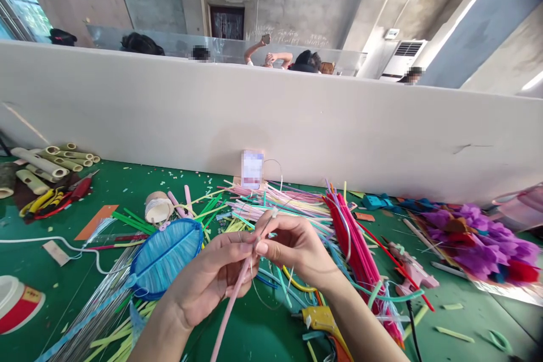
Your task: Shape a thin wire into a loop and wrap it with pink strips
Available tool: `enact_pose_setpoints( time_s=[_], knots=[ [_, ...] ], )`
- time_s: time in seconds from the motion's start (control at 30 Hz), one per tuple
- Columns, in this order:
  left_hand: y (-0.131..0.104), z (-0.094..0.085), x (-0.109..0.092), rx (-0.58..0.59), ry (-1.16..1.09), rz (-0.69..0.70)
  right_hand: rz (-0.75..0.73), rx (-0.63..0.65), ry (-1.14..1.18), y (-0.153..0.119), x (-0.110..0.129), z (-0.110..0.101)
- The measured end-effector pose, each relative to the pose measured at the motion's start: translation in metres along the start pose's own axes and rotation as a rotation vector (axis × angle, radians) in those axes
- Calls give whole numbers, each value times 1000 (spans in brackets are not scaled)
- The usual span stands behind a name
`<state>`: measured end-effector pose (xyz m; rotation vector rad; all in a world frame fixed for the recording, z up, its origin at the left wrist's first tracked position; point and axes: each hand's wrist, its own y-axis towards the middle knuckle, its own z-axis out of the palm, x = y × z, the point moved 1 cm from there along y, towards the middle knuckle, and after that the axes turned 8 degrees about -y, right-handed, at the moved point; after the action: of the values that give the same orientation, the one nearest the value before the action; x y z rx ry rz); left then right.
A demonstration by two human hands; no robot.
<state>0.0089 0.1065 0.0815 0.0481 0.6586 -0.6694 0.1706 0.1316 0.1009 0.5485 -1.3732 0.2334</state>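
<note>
Pink rod [229, 317] — in left grip [214, 274], slanting below

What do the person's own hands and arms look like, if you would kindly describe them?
They are bare human hands: neither the left hand nor the right hand wears a glove. No sleeve or watch shows on the left forearm or the right forearm, as far as each is in view.
</note>
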Motion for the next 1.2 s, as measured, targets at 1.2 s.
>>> enact_pose_setpoints(
  time_s=[1.2],
  knots=[
    [-59,52,-39,-315,2064,860,103,-246,-842,4,50,3]
  ],
)
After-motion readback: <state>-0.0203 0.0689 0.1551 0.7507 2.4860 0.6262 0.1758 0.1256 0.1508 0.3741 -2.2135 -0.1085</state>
